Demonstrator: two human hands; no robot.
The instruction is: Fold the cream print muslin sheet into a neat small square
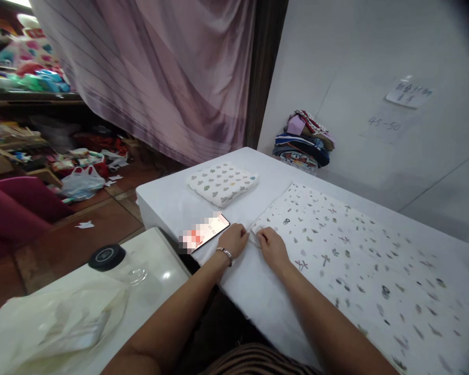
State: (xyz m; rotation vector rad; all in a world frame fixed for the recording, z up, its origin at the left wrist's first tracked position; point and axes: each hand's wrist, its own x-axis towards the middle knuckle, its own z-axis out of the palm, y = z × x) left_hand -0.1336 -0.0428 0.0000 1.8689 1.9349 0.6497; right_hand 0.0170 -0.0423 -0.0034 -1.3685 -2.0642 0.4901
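A white cloth (pixel 347 250) printed with small plants and insects lies spread flat over the right side of the white table (pixel 234 286). My right hand (pixel 272 249) is closed with thumb and fingers pinching its near left corner. Beside it my left hand (pixel 233 240), a bracelet at the wrist, is curled closed against the same corner; its fingertips are partly hidden. Just left of that hand lies a phone (pixel 211 232) with a lit screen, partly blurred out. Farther back on the table sits a folded white cloth (pixel 222 183) with grey and green prints.
A lower white surface (pixel 156 276) at left holds a black round lid (pixel 107 257) and a clear plastic bag (pixel 62 323). Folded fabrics (pixel 303 140) are stacked by the wall. A pink curtain (pixel 172 67) hangs behind, and bags and boxes crowd the floor at left.
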